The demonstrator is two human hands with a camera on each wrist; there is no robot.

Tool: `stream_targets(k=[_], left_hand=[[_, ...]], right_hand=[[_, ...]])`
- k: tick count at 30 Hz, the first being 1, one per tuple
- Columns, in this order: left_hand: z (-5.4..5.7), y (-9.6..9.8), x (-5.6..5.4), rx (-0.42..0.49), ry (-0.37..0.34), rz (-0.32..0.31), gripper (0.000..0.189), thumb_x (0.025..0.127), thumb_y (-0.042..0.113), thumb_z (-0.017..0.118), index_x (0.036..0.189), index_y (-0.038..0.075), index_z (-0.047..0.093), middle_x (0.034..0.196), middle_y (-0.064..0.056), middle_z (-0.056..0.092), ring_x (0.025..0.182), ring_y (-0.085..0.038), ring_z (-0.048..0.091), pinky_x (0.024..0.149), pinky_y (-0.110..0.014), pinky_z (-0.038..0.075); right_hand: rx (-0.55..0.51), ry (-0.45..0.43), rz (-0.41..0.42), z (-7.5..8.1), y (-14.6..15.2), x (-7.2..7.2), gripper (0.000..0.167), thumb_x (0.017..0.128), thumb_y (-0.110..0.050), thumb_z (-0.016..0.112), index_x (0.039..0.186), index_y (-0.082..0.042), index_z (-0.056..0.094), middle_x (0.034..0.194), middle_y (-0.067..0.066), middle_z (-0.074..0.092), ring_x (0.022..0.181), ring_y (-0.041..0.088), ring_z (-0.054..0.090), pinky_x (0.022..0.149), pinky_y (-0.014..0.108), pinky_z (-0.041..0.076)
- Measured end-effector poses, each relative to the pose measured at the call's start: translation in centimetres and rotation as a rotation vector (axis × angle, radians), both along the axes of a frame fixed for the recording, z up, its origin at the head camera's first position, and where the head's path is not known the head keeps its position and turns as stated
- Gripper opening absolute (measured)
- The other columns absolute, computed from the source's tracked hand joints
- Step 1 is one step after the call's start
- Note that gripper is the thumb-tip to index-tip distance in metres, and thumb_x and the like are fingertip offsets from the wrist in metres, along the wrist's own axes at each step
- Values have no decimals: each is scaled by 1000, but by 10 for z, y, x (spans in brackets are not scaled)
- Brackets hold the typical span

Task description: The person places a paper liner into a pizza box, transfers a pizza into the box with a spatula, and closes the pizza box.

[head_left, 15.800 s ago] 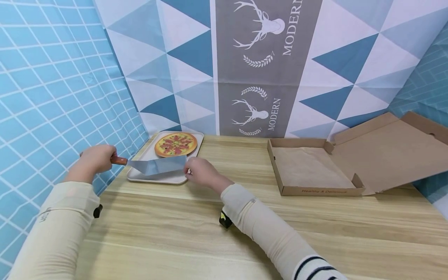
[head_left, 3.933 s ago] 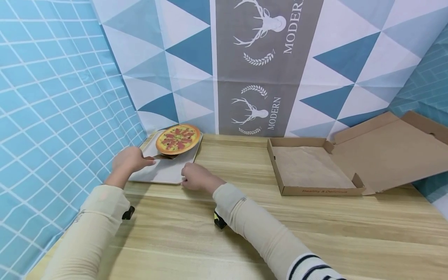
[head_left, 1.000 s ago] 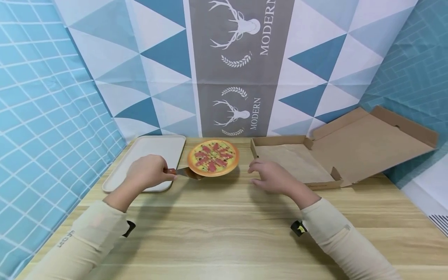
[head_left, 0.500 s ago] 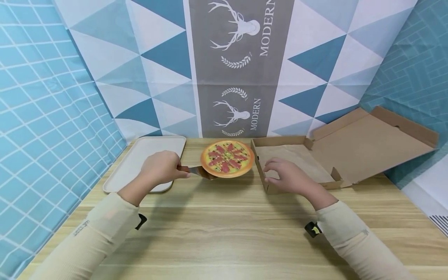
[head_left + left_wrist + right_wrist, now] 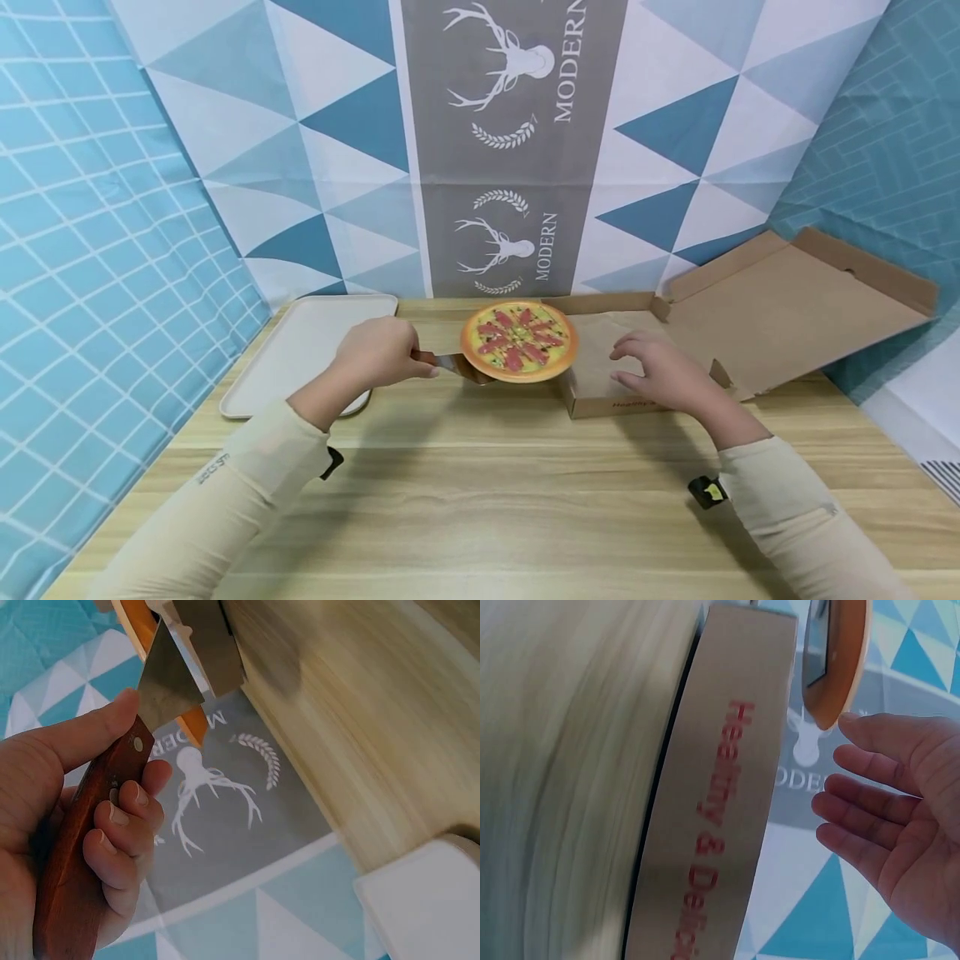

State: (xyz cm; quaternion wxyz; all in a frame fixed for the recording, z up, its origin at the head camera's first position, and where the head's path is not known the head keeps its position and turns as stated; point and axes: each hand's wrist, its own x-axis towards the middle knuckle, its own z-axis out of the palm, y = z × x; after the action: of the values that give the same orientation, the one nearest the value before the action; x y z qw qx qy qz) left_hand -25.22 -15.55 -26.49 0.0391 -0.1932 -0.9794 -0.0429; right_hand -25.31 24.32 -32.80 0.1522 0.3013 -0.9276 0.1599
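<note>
My left hand (image 5: 378, 354) grips the wooden handle of a metal pizza server (image 5: 82, 847), thumb along its top and fingers wrapped round it in the left wrist view. On the blade rests a round pizza (image 5: 519, 342) with an orange crust and red toppings, raised above the table. The pizza's right part overlaps the left wall of a cardboard pizza box (image 5: 611, 407), lined with brown paper (image 5: 600, 337). My right hand (image 5: 663, 371) hovers over the box's front part, fingers loosely bent and holding nothing. In the right wrist view its fingers (image 5: 862, 817) are apart from the pizza's edge.
A white tray (image 5: 300, 333) lies at the table's back left. The box's lid (image 5: 802, 308) leans open to the right. Patterned cloth (image 5: 517, 150) stands behind the wooden table (image 5: 480, 500), and blue tiled sheeting (image 5: 112, 250) runs along the left side.
The pizza has been lifted off the tray on the server and carried right to the box's left side. My right hand has left the tray and moved right over the box.
</note>
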Motion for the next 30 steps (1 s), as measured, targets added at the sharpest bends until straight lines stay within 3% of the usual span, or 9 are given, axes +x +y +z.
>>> stream_targets(k=[15, 25, 30], left_hand=[[11, 31, 1, -3, 0, -30, 46, 80, 47, 77, 52, 19, 53, 49, 8, 40, 49, -11, 37, 44, -30, 28], [20, 50, -2, -47, 6, -48, 45, 81, 51, 74, 52, 21, 58, 51, 8, 50, 51, -12, 43, 43, -30, 32], [24, 59, -4, -58, 22, -69, 46, 80, 51, 75, 51, 21, 55, 50, 9, 46, 51, -11, 44, 42, -30, 30]], right_hand=[[-73, -36, -98, 0, 43, 6, 24, 86, -3, 72, 106, 9, 66, 115, 31, 59, 109, 49, 55, 90, 62, 44], [-83, -75, -189, -1, 63, 10, 26, 87, -6, 70, 108, 9, 65, 121, 33, 55, 112, 51, 51, 91, 64, 42], [-96, -91, -215, 0, 69, 13, 28, 88, -6, 69, 109, 11, 64, 124, 34, 52, 114, 52, 49, 91, 65, 42]])
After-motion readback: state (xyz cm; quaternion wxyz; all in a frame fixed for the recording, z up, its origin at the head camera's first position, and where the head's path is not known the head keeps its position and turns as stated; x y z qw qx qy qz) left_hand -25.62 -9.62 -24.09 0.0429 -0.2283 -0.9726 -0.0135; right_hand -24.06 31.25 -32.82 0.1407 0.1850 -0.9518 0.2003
